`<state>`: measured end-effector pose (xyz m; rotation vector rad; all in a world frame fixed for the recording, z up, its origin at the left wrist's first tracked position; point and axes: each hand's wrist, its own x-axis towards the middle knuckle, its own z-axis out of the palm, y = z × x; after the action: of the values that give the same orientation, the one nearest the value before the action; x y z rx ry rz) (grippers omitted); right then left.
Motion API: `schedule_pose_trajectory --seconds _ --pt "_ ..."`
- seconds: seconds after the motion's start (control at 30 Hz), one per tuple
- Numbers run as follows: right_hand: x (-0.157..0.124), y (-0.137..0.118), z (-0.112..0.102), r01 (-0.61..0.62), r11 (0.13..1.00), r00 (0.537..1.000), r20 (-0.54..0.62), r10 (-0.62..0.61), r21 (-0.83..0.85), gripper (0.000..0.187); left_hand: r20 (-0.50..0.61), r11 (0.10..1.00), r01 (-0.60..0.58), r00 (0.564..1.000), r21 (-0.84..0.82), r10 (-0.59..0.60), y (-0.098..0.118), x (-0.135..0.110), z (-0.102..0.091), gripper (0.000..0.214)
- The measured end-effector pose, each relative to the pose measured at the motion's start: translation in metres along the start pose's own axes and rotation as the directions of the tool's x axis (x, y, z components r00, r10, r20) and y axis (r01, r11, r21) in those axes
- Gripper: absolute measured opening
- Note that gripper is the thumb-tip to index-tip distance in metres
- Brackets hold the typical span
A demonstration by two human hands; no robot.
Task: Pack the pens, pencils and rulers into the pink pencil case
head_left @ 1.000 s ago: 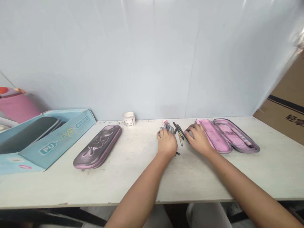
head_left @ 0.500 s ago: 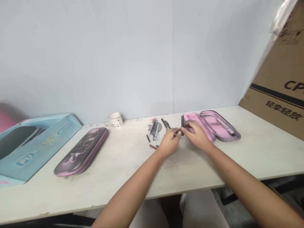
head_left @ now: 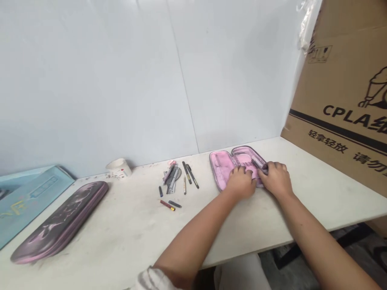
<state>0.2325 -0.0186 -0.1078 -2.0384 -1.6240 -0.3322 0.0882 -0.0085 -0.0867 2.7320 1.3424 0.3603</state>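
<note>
Pink open pencil case (head_left: pixel 218 169) lies under both hands. Left hand (head_left: pixel 240 182) rests on its lining, grip unclear; right hand (head_left: pixel 276 179) pinches a dark pen (head_left: pixel 259 164), its end hidden by fingers.

Left hand (head_left: pixel 240 182): on open pink pencil case (head_left: pixel 222 169)
Right hand (head_left: pixel 276 179): touching grey pen (head_left: pixel 259 164) in the case
Table (head_left: pixel 320 189), left: loose pens (head_left: pixel 178 181), paper cup (head_left: pixel 118 167), closed pencil case (head_left: pixel 59 221)
</note>
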Motion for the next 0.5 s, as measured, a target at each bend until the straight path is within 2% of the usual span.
schedule_pose_trajectory --seconds 0.17,0.3,0.37,0.43,0.5 --pt "-0.001 0.005 0.006 0.037 0.999 0.999 -0.019 -0.037 -0.023 0.030 -0.060 1.000 -0.019 0.998 0.003 0.019 0.002 0.001 0.010 0.040" --pt "-0.005 0.011 0.006 0.090 0.994 0.992 -0.082 -0.095 -0.054 0.030 -0.090 0.999 -0.005 0.996 -0.034 0.002 -0.010 -0.014 -0.006 0.037" --pt "-0.007 0.015 0.007 0.107 0.993 0.988 -0.110 -0.112 -0.056 0.029 -0.110 0.998 0.047 0.993 -0.037 -0.051 -0.027 -0.026 -0.023 0.036" --pt "-0.008 0.019 0.009 0.121 0.991 0.982 -0.143 -0.127 -0.048 0.028 -0.161 0.990 0.133 0.977 -0.036 -0.138 -0.053 -0.043 -0.043 0.034" --pt "-0.009 0.020 0.010 0.158 0.987 0.969 -0.186 -0.162 -0.035 0.026 -0.254 0.967 0.255 0.935 -0.011 -0.249 -0.085 -0.065 -0.062 0.032"
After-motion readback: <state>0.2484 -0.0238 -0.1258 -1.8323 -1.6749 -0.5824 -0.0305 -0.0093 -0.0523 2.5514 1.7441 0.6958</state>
